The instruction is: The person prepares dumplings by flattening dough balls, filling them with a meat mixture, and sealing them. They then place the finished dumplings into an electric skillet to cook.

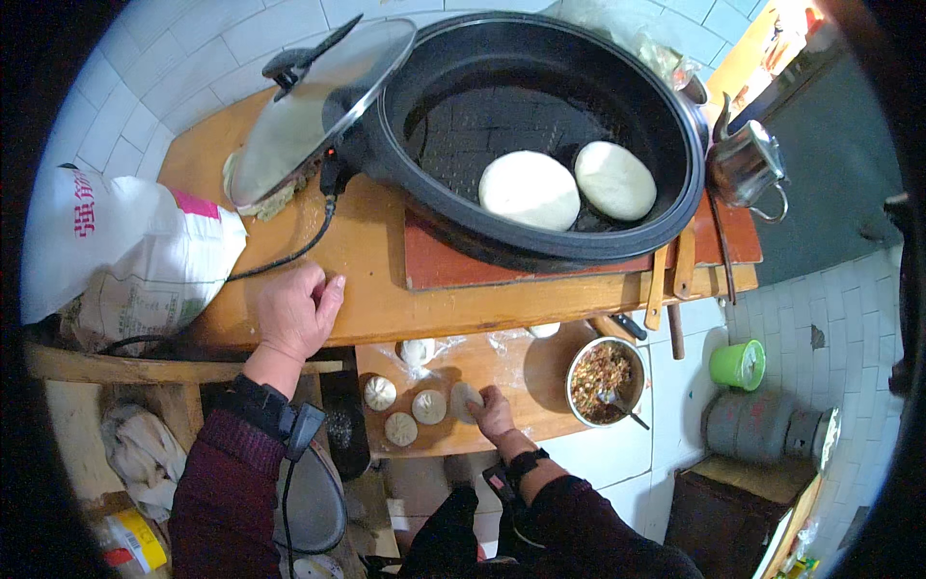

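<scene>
My left hand (298, 307) rests as a loose fist on the edge of the wooden counter, thumb alongside the curled fingers, nothing visible in it. Lower down, my right hand (495, 414) has its fingers at the right edge of a pale round of dough (465, 402) over the wooden board (535, 405). Left of that lie pleated filled buns, among them one (429, 407) and another (380, 392). A lump of dough (418, 351) sits behind them under clear plastic film. In the black electric pan (463, 108) lie two flattened dough rounds, one large (529, 189) and one smaller (616, 180).
A metal bowl of chopped filling (602, 380) with a spoon stands at the board's right. The glass lid (318, 116) leans against the pan. A power cord (289, 255) crosses the counter near a flour sack (145, 246). Wooden spatula handles (655, 289) overhang the edge near a metal kettle (749, 163).
</scene>
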Motion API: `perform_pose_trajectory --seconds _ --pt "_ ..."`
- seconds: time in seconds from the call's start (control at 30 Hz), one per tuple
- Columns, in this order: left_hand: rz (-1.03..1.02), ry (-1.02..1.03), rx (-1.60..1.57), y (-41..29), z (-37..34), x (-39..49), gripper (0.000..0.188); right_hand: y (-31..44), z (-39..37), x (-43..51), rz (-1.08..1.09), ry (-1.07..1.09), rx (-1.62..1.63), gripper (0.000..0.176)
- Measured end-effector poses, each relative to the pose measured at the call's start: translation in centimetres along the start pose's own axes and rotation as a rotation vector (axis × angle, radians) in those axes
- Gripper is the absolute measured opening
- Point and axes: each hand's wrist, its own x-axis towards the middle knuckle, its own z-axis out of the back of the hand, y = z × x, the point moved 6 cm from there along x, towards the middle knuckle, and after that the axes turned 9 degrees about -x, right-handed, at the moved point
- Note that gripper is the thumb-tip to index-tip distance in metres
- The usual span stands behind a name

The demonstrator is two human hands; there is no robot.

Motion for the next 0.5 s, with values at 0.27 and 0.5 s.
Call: perform_pose_trajectory --seconds 0.27,0.5 --pt "0.053 0.01 0.065 -0.4 0.6 0.1 0.032 10.5 16.5 -13.1 -0.14 0.678 1.11 0.051" --pt "0.084 0.055 0.038 0.1 0.5 0.2 0.032 29.8 39.6 -14.7 0.392 0.141 0.408 0.042"
